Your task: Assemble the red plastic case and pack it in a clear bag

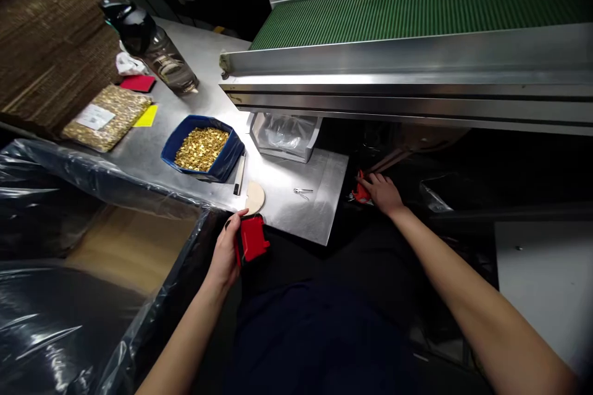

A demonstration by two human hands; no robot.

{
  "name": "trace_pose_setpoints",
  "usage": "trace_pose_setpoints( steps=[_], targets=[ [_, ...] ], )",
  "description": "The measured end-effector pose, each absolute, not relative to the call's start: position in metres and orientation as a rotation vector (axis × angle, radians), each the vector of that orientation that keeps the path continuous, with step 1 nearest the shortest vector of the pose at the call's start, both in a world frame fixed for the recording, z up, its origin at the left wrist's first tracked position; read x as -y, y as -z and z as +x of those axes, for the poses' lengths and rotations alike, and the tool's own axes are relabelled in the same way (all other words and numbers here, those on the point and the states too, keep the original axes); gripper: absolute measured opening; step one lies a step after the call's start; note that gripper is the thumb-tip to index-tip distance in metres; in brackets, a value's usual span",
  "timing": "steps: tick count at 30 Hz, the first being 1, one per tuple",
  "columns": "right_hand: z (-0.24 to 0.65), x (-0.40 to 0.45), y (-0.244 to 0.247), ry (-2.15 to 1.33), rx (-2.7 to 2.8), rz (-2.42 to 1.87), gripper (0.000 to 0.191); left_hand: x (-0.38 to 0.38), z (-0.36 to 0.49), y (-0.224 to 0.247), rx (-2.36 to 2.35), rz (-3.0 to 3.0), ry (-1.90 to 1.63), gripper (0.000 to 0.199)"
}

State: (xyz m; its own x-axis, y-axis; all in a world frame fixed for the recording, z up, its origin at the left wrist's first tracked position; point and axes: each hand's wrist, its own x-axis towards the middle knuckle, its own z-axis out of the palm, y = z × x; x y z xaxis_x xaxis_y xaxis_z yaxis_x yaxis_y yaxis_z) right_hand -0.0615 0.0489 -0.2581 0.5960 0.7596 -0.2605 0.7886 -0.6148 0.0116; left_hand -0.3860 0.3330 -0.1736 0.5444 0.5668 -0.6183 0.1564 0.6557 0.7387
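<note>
My left hand (225, 252) is closed round the edge of a red plastic part (252, 238), held just off the table's front edge. My right hand (383, 194) reaches to the right of the table, fingers bent against a red-orange object (362, 190) in a dark area; its shape is partly hidden. Between the hands, a small metal clip-like piece (303, 191) lies on the metal table (319, 222). A round beige disc (255, 198) rests near my left hand, beside a white and black pen-like tool (239, 174). Small gold pieces (202, 148) fill a blue bin (170, 147).
A green ribbed conveyor (393, 9) with a metal side rail (407, 95) crosses above a grey tray (290, 151). A bottle (162, 55) and a bag of gold pieces (125, 108) stand at left, behind a plastic-lined box (134, 247).
</note>
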Motion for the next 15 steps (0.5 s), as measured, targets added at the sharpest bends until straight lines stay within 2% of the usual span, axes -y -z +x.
trace_pose_setpoints(
  steps=[4,7,11,15],
  targets=[
    [-0.059,-0.036,0.242,0.384,-1.452,2.629,0.057,-0.321,-0.388,0.153,-0.932,0.743,-0.094,0.053],
    [-0.082,-0.022,0.215,0.472,-1.609,2.531,0.057,-0.296,-0.398,0.142,-1.0,1.002,0.106,0.053],
    [-0.154,-0.019,0.174,0.675,-1.871,2.387,0.039,-0.264,-0.41,0.139,-1.029,1.646,0.235,0.044],
    [-0.223,-0.041,0.151,0.992,-1.971,2.259,0.03,-0.26,-0.409,0.14,-0.953,1.63,0.288,0.052]
  ],
)
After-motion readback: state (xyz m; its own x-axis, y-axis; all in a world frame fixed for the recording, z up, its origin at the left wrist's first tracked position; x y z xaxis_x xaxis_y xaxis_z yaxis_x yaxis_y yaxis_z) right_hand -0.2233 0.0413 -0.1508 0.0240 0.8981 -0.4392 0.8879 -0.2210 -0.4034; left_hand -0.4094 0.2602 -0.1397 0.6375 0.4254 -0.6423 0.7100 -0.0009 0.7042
